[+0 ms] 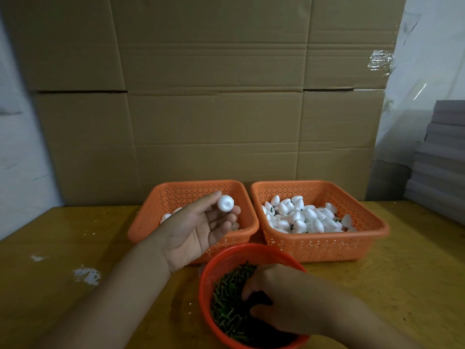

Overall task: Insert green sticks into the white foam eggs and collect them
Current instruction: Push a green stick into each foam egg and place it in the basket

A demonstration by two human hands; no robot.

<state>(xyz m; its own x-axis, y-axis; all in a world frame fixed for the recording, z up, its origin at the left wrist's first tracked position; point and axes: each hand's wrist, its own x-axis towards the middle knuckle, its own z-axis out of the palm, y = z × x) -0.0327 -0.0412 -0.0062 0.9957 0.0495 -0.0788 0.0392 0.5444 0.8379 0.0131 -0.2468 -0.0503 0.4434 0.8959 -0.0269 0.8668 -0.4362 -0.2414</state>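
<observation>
While your left hand (198, 230) pinches a foam egg (225, 203) over the nearly empty basket (156, 212), your right hand (281, 301) curls into the sticks (229, 306) in the round red bowl (219, 263); I cannot tell whether it holds any.

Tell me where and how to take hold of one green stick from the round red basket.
Pinch one green stick at mid-shaft, fingertips on opposite sides, coming from above through the open top of the round red basket. The sticks are thin and lie flat in a tangled heap, so pick a loose one on top, left of the right hand already reaching in. The left hand holds a foam egg.
</observation>
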